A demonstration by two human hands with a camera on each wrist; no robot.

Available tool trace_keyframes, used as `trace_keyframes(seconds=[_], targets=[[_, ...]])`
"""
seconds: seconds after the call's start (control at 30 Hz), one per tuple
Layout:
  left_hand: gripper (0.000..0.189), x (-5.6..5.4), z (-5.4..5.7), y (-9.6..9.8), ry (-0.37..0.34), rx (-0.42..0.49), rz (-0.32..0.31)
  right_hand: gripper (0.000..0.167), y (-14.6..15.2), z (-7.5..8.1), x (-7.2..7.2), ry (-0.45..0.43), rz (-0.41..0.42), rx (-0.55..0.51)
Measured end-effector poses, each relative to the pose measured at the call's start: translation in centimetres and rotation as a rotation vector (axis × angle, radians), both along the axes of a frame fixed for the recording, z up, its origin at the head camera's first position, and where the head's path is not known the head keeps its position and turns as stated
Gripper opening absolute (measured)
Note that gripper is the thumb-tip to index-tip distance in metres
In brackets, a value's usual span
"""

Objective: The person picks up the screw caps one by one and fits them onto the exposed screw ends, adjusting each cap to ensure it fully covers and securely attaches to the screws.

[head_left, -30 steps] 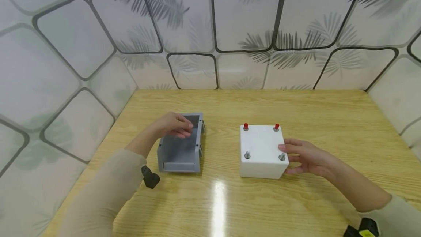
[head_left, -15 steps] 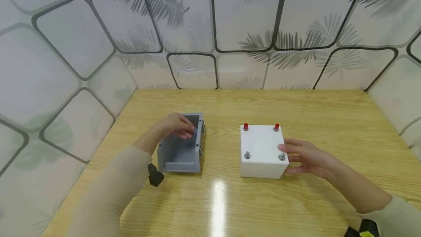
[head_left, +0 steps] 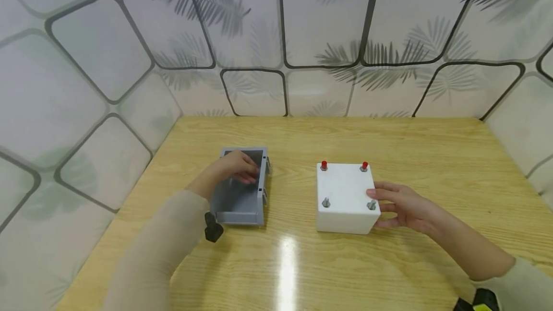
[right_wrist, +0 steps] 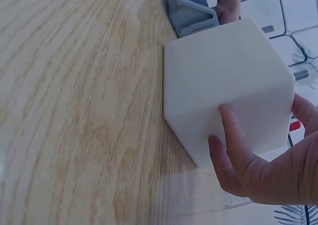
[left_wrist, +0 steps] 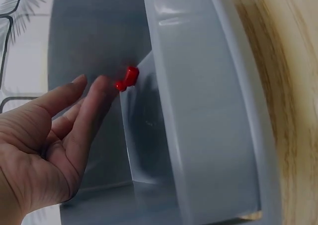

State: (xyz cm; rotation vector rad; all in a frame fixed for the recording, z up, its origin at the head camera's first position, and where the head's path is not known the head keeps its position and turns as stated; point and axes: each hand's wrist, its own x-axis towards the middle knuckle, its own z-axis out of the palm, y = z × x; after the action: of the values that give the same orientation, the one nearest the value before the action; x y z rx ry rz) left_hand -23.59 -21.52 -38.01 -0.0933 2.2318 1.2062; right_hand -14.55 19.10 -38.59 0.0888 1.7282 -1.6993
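Note:
My left hand [head_left: 240, 167] reaches into the grey plastic bin [head_left: 239, 218], its fingers relaxed and slightly bent. In the left wrist view, small red caps [left_wrist: 131, 76] lie in the bin right by its fingertips; whether they touch is unclear. A white box [head_left: 345, 186] stands on the table with bolts on its top. Both far bolts carry red caps [head_left: 324, 165]; the near two, such as the bolt [head_left: 326, 202], are bare metal above a nut. My right hand [head_left: 403, 206] rests against the box's right side, thumb on the top edge and fingertips on the side face.
The wooden table [head_left: 294, 143] runs back to a patterned wall [head_left: 324, 23]. A strip of table separates bin and box. A black wrist device [head_left: 213, 227] hangs by the left sleeve, just in front of the bin.
My left hand has moved slightly right and deeper into the bin. The right hand and the white box have stayed put.

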Motion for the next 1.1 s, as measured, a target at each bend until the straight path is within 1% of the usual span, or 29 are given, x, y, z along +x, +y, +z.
trace_keyframes(seconds=[0.17,0.33,0.57,0.87,1.1], targets=[[0.027,-0.3,-0.4,-0.2,0.011,-0.031,0.004,0.078,0.0,0.1,0.0,0.006,0.003,0.003],[0.025,-0.3,-0.7,0.0,0.013,-0.060,-0.026,0.078,-0.1,0.2,0.0,0.008,0.001,0.011],[0.025,-0.4,-1.0,0.4,0.009,-0.104,-0.044,0.075,0.0,0.2,0.2,0.012,-0.004,0.009],[0.026,-0.2,-0.9,0.9,-0.013,-0.123,-0.031,0.075,-0.1,0.0,0.3,0.011,0.001,0.007],[0.026,-0.3,-1.3,1.3,-0.023,-0.141,-0.005,0.073,0.0,-0.1,0.2,0.015,-0.005,0.000]])
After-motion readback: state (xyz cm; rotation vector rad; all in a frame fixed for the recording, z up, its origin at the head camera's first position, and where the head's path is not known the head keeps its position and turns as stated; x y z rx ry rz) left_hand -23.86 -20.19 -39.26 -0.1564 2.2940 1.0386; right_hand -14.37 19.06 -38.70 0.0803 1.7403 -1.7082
